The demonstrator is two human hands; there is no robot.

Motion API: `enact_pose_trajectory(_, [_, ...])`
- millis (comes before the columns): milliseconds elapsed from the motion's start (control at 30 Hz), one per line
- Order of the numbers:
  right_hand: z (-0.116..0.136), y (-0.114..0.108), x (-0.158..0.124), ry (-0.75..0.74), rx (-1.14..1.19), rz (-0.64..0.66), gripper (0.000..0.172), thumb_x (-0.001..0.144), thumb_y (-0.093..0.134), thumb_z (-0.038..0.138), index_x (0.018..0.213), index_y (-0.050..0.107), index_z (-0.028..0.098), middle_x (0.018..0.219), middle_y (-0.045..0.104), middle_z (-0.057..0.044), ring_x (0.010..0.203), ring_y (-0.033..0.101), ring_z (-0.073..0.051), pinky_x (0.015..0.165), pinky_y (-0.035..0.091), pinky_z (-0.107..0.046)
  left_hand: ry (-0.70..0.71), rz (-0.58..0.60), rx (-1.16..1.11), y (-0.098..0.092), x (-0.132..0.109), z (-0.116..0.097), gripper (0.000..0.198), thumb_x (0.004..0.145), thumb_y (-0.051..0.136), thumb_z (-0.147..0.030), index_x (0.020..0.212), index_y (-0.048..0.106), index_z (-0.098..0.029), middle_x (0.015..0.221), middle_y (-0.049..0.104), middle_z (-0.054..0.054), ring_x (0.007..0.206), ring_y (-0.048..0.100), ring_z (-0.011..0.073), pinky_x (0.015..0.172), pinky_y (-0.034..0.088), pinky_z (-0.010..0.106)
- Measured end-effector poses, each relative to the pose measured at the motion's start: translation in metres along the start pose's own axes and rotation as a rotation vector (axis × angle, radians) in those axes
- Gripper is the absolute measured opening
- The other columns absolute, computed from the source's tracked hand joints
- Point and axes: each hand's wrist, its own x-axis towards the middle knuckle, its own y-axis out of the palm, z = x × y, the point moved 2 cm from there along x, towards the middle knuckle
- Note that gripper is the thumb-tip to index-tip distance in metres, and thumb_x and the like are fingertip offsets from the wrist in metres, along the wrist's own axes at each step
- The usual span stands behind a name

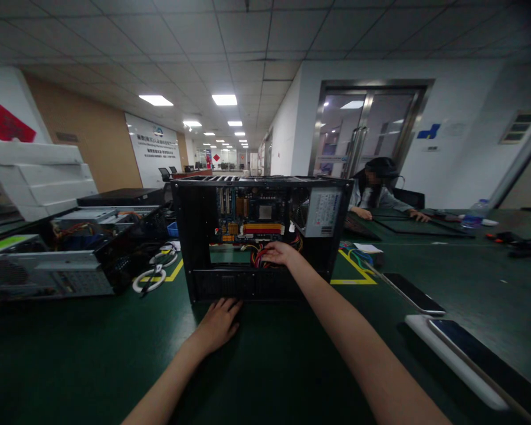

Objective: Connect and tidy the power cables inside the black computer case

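An open black computer case [223, 284] stands upright in front of me. Inside it I see a motherboard [230, 206] with red and yellow memory slots [262, 229], and a power supply [324, 211] at the upper right. My right hand [279, 254] reaches into the case, its fingers closed around a bundle of red, black and yellow power cables [257, 256] below the motherboard. Palm down on the green table, my left hand [220, 324] lies flat with fingers spread, the tips at the bottom front edge of the case.
A second opened computer case [71, 268] lies to the left, with a coiled white cable [149, 281] beside it. Right of me are phone-like slabs [413, 293] and thin colored wires [358, 258]. Across the table sits another person [378, 189], hands on a dark panel [425, 225].
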Motion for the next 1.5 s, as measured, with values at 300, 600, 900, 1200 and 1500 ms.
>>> enact_pose_trajectory(300, [-0.003, 0.002, -0.003, -0.011, -0.235, -0.020, 0.007, 0.075, 0.041, 0.013, 0.072, 0.047, 0.013, 0.059, 0.054, -0.003, 0.061, 0.058, -0.013, 0.065, 0.050, -0.033, -0.006, 0.004, -0.002, 0.001, 0.000, 0.001, 0.050, 0.077, 0.041, -0.027, 0.126, 0.032, -0.024, 0.125, 0.040, 0.006, 0.114, 0.035, 0.0232, 0.094, 0.028, 0.039])
enact_pose_trajectory(600, [-0.005, 0.000, -0.008, -0.081, -0.523, -0.197, 0.008, 0.076, 0.046, 0.023, 0.078, 0.046, 0.015, 0.058, 0.054, 0.000, 0.050, 0.056, -0.011, 0.056, 0.050, -0.029, -0.018, 0.021, 0.000, -0.006, -0.001, -0.004, 0.051, 0.076, 0.042, -0.026, 0.126, 0.032, -0.024, 0.125, 0.041, 0.006, 0.113, 0.035, 0.0228, 0.093, 0.029, 0.039])
enact_pose_trajectory(900, [-0.007, 0.003, -0.001, -0.267, -0.949, -0.281, 0.006, 0.075, 0.047, 0.018, 0.074, 0.052, 0.013, 0.051, 0.051, 0.001, 0.039, 0.048, -0.007, 0.045, 0.043, -0.020, -0.019, 0.007, -0.020, -0.001, -0.001, -0.001, 0.051, 0.076, 0.042, -0.028, 0.126, 0.032, -0.025, 0.127, 0.039, 0.005, 0.114, 0.035, 0.0231, 0.094, 0.027, 0.039])
enact_pose_trajectory(1200, [-0.017, 0.012, 0.013, -0.398, -1.594, -0.035, 0.011, 0.066, 0.057, 0.017, 0.073, 0.063, 0.012, 0.074, 0.064, -0.003, 0.066, 0.058, -0.012, 0.052, 0.039, -0.015, -0.013, 0.007, -0.018, 0.001, -0.001, 0.000, 0.052, 0.076, 0.042, -0.026, 0.127, 0.030, -0.025, 0.126, 0.039, 0.005, 0.115, 0.033, 0.0229, 0.094, 0.027, 0.039])
enact_pose_trajectory(1500, [-0.018, 0.015, 0.012, -0.330, -1.615, 0.116, 0.011, 0.062, 0.057, 0.011, 0.069, 0.065, 0.014, 0.065, 0.063, -0.001, 0.067, 0.058, -0.016, 0.062, 0.044, -0.021, 0.000, -0.009, -0.007, 0.002, 0.000, 0.001, 0.052, 0.076, 0.042, -0.027, 0.127, 0.030, -0.024, 0.126, 0.039, 0.005, 0.114, 0.034, 0.0232, 0.093, 0.028, 0.039])
